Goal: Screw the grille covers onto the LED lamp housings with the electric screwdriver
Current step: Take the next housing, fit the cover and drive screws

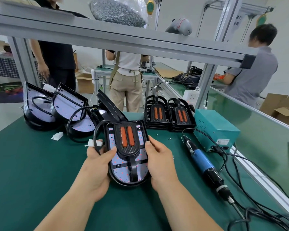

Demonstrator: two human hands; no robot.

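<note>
A black LED lamp housing point(122, 172) with a white LED board is held above the green mat between both hands. A black grille cover point(128, 145) with two orange bars lies on top of it. My left hand point(97, 165) grips the housing's left edge, thumb on the cover. My right hand point(158, 159) grips the right edge, thumb on the rim. The blue and black electric screwdriver point(203, 164) lies on the mat to the right, apart from both hands.
Several open housings point(57, 107) with cables lean at the back left. Two stacks of grille covers point(169, 114) stand at the back, beside a teal power box point(215, 127). Loose screws point(169, 138) and white connectors point(57, 136) lie on the mat. Black cables trail at right. Three people stand beyond the bench.
</note>
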